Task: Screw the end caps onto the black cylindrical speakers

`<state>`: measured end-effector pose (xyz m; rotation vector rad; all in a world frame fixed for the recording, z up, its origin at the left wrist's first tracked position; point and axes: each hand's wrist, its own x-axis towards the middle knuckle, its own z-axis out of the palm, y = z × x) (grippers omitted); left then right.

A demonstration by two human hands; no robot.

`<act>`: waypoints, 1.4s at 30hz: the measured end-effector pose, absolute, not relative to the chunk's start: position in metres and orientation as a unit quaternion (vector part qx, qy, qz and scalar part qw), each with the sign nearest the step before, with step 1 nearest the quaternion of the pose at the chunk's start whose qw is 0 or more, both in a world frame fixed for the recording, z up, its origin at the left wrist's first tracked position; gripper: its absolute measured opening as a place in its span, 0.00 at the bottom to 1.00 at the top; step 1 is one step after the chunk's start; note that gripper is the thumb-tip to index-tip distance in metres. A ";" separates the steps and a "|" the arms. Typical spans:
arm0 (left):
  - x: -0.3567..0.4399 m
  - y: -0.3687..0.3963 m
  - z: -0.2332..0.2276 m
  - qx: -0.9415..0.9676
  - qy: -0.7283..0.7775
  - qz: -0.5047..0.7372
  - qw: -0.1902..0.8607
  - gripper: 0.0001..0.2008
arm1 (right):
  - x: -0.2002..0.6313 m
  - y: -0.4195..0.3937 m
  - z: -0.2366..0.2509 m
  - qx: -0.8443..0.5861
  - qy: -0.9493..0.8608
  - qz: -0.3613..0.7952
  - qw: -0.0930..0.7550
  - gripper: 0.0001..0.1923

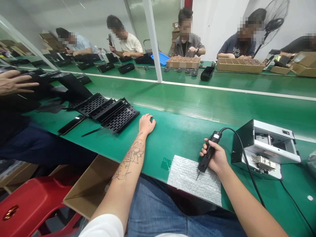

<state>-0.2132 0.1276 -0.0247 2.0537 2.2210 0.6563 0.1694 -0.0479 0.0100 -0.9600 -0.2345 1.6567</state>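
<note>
**Screwdriver gripped over the foam pad**

A green bench [187,98] is filling the frame's middle. Perforated black panels [107,112] are lying at centre left, just beside the left hand [146,124], which is resting loosely curled and empty on the bench. A grey metal box [268,148] is sitting at right. A silver foam pad [195,179] is lying at lower centre. The right hand [217,158] is clasping a black electric screwdriver [209,152], its tip meeting the pad.

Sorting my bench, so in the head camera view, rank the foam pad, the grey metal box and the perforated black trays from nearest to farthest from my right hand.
From the right hand:
1. Foam pad, just below-left.
2. Grey metal box, to the right.
3. Perforated black trays, far left.
</note>
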 end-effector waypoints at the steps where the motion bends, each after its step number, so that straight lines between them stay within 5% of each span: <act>1: -0.213 0.128 -0.025 0.663 0.717 0.212 0.023 0.21 | 0.169 -0.048 0.010 -0.409 -0.100 0.706 0.570 0.18; 42: -0.213 0.127 -0.024 0.663 0.717 0.213 0.029 0.22 | 0.170 -0.048 0.008 -0.401 -0.103 0.707 0.573 0.19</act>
